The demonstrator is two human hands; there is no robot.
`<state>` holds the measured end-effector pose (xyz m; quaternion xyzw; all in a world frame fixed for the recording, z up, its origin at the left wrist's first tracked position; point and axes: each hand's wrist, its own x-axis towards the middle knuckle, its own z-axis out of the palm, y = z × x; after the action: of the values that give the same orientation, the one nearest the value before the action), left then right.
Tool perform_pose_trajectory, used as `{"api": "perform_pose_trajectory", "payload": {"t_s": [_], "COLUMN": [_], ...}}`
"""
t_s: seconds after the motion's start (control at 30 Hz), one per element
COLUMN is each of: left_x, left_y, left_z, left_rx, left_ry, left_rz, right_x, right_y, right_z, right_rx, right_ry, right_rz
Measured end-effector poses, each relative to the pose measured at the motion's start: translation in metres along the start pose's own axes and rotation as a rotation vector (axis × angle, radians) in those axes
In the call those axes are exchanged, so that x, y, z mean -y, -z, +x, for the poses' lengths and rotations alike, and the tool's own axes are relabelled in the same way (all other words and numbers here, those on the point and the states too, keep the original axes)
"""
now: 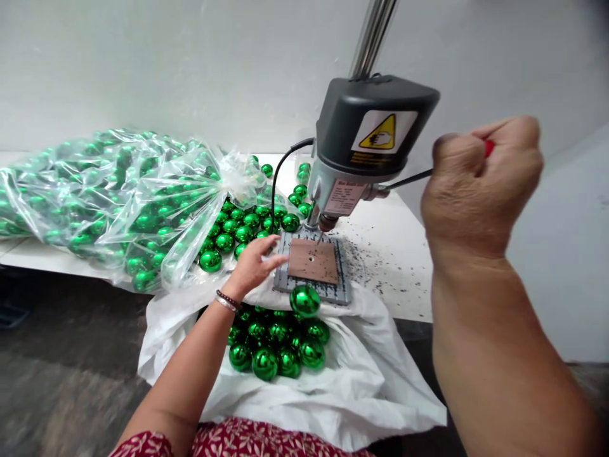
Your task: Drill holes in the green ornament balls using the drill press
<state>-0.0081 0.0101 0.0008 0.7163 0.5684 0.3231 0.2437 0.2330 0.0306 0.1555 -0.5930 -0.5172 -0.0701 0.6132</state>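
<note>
My right hand [480, 184] is closed around the lever handle of a small bench drill press [375, 127]; a bit of red knob [489, 148] shows between the fingers. Thumb and fingers apart, my left hand [257, 261] is at the left edge of the drill's grey base plate [280, 279], holding nothing. A brown square board [304, 270] with a small hole lies on that plate, below the drill chuck [328, 222]. One shiny green ball [305, 301] is at the plate's front edge, whether falling or resting I cannot tell.
Several green balls [264, 363] lie in a white cloth [371, 381] over my lap. To the left, a clear plastic bag [118, 197] full of green balls sits on the white table [394, 254]. Loose balls [224, 242] lie behind my left hand. Dark shavings are scattered right of the base.
</note>
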Motion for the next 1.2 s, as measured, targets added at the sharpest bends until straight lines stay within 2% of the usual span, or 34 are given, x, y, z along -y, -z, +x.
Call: {"api": "perform_pose_trajectory", "payload": {"t_s": [0.07,0.1,0.2,0.27,0.33,0.4,0.47,0.53,0.6,0.67,0.73,0.8,0.9,1.0,1.2], "left_x": [0.007,0.009,0.015,0.017,0.018,0.018,0.015,0.010,0.005,0.000,-0.004,-0.008,-0.013,-0.015,-0.015], "left_y": [0.009,0.010,0.009,0.006,0.006,0.007,0.009,0.008,0.003,-0.006,-0.016,-0.025,-0.037,-0.045,-0.058], "left_z": [0.000,0.001,0.000,-0.001,-0.003,-0.005,-0.005,-0.004,-0.002,0.001,0.006,0.012,0.023,0.033,0.042], "left_rx": [-0.166,-0.201,-0.117,-0.036,-0.035,-0.101,-0.129,-0.065,0.037,0.126,0.187,0.191,0.086,0.013,0.043], "left_ry": [0.193,0.283,0.437,0.458,0.454,0.404,0.334,0.325,0.381,0.461,0.522,0.555,0.533,0.411,0.189], "left_rz": [0.228,0.344,0.555,0.578,0.533,0.389,0.076,-0.389,-0.830,-1.089,-1.174,-1.155,-0.992,-0.787,-0.425], "right_x": [-0.004,-0.007,-0.012,-0.014,-0.014,-0.014,-0.015,-0.016,-0.017,-0.017,-0.016,-0.015,-0.015,-0.018,-0.021], "right_y": [-0.001,-0.002,-0.003,-0.004,-0.004,-0.004,-0.005,-0.005,-0.005,-0.005,-0.005,-0.005,-0.004,-0.005,-0.007], "right_z": [-0.001,-0.001,-0.001,-0.001,-0.002,-0.003,-0.003,-0.004,-0.005,-0.005,-0.006,-0.006,-0.007,-0.008,-0.010], "right_rx": [-0.018,-0.030,-0.064,-0.070,-0.065,-0.063,-0.065,-0.065,-0.065,-0.059,-0.056,-0.047,-0.024,-0.028,-0.084], "right_ry": [0.013,0.025,0.099,0.113,0.094,0.107,0.149,0.166,0.147,0.128,0.124,0.126,0.132,0.164,0.215], "right_rz": [-0.002,-0.001,0.028,0.044,0.044,0.043,0.047,0.057,0.079,0.103,0.112,0.113,0.119,0.120,0.128]}}
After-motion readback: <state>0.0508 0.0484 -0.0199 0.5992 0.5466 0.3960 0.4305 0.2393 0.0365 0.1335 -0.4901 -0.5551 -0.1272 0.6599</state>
